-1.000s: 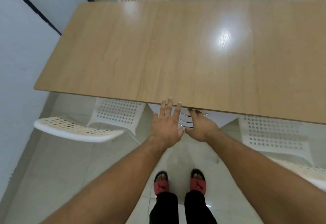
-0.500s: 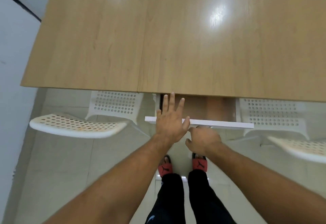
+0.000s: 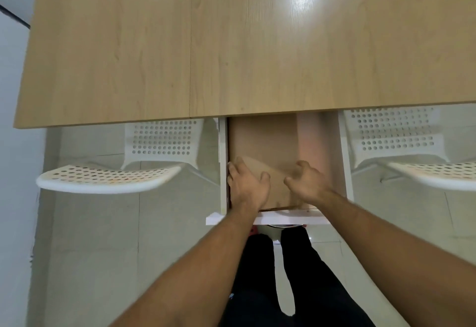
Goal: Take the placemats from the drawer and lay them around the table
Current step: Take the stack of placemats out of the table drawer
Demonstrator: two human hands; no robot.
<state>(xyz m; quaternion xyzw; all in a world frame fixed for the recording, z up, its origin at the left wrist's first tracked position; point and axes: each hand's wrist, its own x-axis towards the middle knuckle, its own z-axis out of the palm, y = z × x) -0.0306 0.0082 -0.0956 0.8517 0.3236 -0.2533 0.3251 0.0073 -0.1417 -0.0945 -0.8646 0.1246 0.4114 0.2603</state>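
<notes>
Drawer (image 3: 346,167) stood pulled out under the table (image 3: 231,43). Left hand (image 3: 248,187) gripped the lifted near corner of the tan placemats (image 3: 268,143) inside; right hand (image 3: 307,185) hovered spread, fingers curled. Tabletop bare: no mat laid yet, judged early stage.

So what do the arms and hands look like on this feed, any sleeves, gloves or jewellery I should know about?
Both forearms are bare as far as the frame shows: no sleeves, no gloves. The left hand and right hand show no ring, watch or wristband, though motion blur softens the fingers. Below them, the legs wear black trousers.
</notes>
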